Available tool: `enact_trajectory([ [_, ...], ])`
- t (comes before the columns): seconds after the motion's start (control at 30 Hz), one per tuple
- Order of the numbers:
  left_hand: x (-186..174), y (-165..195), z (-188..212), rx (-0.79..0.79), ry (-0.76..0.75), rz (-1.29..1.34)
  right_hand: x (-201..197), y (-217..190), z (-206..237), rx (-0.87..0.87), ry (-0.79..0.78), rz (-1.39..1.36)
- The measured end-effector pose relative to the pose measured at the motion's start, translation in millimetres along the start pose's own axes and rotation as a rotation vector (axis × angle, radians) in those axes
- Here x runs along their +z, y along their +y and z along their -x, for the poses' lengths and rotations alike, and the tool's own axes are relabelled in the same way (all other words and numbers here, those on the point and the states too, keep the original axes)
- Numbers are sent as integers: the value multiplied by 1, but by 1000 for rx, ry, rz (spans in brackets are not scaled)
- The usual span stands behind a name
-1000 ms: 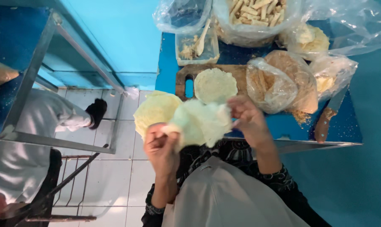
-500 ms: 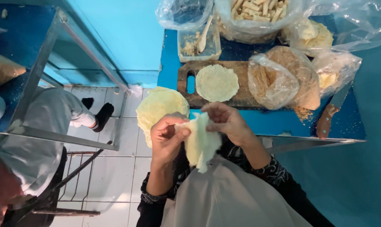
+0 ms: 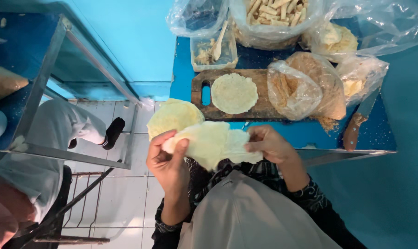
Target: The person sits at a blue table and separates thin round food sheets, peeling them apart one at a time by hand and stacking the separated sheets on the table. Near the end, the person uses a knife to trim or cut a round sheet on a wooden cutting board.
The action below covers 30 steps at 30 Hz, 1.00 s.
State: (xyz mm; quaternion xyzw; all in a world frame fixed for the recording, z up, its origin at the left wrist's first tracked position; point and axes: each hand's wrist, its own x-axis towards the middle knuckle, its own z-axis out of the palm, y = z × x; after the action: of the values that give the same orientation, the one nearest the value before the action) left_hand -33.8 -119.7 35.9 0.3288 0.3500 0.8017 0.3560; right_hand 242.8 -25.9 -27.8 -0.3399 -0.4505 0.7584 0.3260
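Both my hands hold a thin pale round wrapper sheet (image 3: 213, 144) over my lap. My left hand (image 3: 168, 159) pinches its left edge, my right hand (image 3: 270, 144) grips its right edge, and the sheet sags between them. Just behind it, at the table's left corner, lies a stack of the same wrappers (image 3: 173, 117). One single wrapper (image 3: 234, 93) lies flat on the wooden cutting board (image 3: 255, 110) on the blue table (image 3: 301, 131).
Clear bags hold brown crumbs (image 3: 306, 85), cut sticks (image 3: 273, 16) and pale lumps (image 3: 340, 39). A plastic tub with a spoon (image 3: 213, 50) stands behind the board. A brown-handled knife (image 3: 356, 124) lies at the right. Another person sits at the left (image 3: 47, 138) beside a metal frame.
The sheet hung bunched and narrow between my hands half a second ago; now it is pulled wider, my hands farther apart.
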Motion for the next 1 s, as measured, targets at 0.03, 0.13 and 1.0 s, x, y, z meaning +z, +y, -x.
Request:
enact_trajectory([
  [0.03,0,-1,-1,50,20,86,-4,0,2,6,7,-81],
  [0.13,-1,1,-6,-41,126,272,-13,-3,7,-62,-13,-151],
  [1.0,71,44,-107,22,-1120,-606,70,-203,13,-594,-288,1307],
])
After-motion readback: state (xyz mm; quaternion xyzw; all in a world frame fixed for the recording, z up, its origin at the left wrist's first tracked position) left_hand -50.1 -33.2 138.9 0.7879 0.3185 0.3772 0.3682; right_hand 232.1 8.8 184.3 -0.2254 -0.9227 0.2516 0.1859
